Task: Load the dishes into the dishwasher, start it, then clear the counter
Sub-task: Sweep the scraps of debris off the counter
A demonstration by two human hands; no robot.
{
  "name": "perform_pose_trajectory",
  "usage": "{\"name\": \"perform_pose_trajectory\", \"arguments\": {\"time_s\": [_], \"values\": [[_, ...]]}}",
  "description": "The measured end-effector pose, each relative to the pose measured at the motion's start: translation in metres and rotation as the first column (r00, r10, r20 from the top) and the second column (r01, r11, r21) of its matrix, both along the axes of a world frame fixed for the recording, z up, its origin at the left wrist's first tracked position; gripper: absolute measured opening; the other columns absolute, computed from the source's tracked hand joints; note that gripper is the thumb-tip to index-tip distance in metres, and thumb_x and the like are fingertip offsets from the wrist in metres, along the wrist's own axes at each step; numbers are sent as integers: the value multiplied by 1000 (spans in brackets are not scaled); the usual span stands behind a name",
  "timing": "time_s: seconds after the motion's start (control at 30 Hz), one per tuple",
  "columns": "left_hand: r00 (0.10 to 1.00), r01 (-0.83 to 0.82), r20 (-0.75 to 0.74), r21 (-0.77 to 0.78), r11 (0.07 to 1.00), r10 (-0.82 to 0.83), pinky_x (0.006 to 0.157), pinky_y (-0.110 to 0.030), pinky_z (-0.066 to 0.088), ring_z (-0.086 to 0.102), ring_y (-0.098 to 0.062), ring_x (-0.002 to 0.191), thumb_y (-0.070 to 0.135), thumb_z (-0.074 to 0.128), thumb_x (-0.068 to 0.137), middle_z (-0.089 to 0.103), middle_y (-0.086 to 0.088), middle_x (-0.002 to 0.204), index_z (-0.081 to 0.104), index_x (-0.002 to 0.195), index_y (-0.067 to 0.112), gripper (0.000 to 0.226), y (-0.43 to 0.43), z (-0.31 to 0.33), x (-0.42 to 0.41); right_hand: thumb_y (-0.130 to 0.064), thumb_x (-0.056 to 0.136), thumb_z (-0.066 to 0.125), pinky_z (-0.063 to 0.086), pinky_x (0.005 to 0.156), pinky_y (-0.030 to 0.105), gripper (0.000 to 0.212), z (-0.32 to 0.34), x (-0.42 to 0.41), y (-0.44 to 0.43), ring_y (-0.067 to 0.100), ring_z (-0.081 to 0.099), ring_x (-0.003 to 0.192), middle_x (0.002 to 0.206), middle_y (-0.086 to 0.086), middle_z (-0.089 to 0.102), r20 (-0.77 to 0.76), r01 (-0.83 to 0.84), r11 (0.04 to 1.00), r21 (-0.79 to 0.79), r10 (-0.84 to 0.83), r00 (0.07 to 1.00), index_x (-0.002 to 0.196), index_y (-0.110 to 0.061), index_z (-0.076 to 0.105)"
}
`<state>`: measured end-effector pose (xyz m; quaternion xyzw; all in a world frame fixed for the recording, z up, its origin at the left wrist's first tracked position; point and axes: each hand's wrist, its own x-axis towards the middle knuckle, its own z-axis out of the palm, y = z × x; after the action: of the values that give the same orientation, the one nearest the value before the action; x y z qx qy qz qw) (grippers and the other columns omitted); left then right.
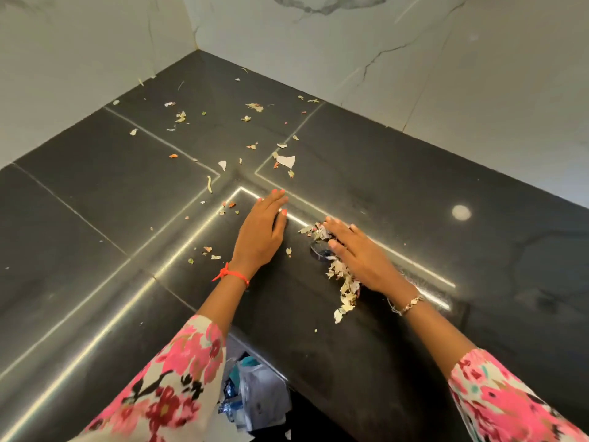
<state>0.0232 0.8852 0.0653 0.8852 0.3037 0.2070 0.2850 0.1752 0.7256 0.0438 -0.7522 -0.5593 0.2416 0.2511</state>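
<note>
Left grip (259,232) and right grip (360,250) flat, fingers straight, clamping nothing; right touches the scrap pile (345,282) near the tabletop (414,186) edge, loose scraps (287,161) lie beyond, clearing apparently partway.

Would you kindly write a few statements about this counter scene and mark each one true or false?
1. The left hand and the right hand both lie on the dark counter with fingers straight. True.
2. The right hand grips a sponge. False: it grips nothing and lies beside a heap of scraps.
3. Loose scraps are scattered toward the wall corner. True.
4. A red thread is tied on the right wrist. False: the red thread is on the left wrist; the right wrist wears a bracelet.
</note>
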Motion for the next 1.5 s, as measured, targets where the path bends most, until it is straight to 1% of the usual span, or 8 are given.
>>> {"name": "perform_pose_trajectory", "arguments": {"time_s": [0.13,0.27,0.53,0.67,1.03,1.23,1.37,1.5], "values": [[936,-344,-37,119,931,351,118,-39,8,20,-23,145,22,42,99,34,-9,151,44,138,6,42,0,-7,-50,-42,97,34,22,104,1,47,8,-8,-9,-6,26,134,149,-11,34,-396,430,878,210,-326,858,141,-24,40],[759,-602,-278,46,797,589,119,-47,1,1,-32,147,38,36,99,8,-21,157,19,148,0,64,-24,-17,-57,-27,100,41,25,99,-3,40,6,-16,-7,8,38,134,143,1,45,-337,504,825,255,-413,846,135,-10,49],[884,-284,-373,54,957,283,118,-41,-6,-10,-32,146,48,23,99,-4,-20,157,7,150,1,71,-86,-26,-1,-26,98,45,34,102,13,37,1,-16,-8,13,46,128,135,7,54,-256,489,815,309,-424,869,128,-7,56],[991,-30,-129,-59,998,23,118,-35,-5,-3,-20,148,36,33,101,6,-2,160,22,149,18,52,-70,-19,-12,-25,98,47,34,102,15,36,0,-15,-9,9,46,127,135,6,54,-251,484,815,318,-420,872,128,-8,56],[869,-309,-375,100,946,323,120,-42,2,0,-31,147,40,32,100,7,-18,158,19,147,0,63,27,-20,-35,-29,98,44,30,112,30,38,-2,-15,-6,10,37,134,141,3,47,-145,401,879,257,-376,915,132,-14,53],[944,230,-244,8,973,-221,121,-36,-1,-4,-1,142,38,32,101,8,5,159,18,151,19,55,-50,-17,-33,-25,97,47,29,108,21,34,-3,-12,-7,2,39,125,136,5,53,-167,416,865,280,-382,909,127,-12,58],[985,-149,-87,15,989,150,119,-38,3,9,-15,147,30,41,100,23,-4,157,38,143,12,47,-31,-9,-68,-23,97,48,29,106,19,32,-4,-12,-6,1,41,123,133,6,56,-178,425,859,286,-388,904,124,-11,60],[788,-542,-287,98,835,545,119,-45,0,3,-30,147,38,38,99,13,-17,157,25,146,2,61,-11,-14,-104,-22,97,49,30,107,19,32,-2,-13,-5,1,42,121,131,7,57,-174,429,855,291,-393,903,124,-8,60]]}}
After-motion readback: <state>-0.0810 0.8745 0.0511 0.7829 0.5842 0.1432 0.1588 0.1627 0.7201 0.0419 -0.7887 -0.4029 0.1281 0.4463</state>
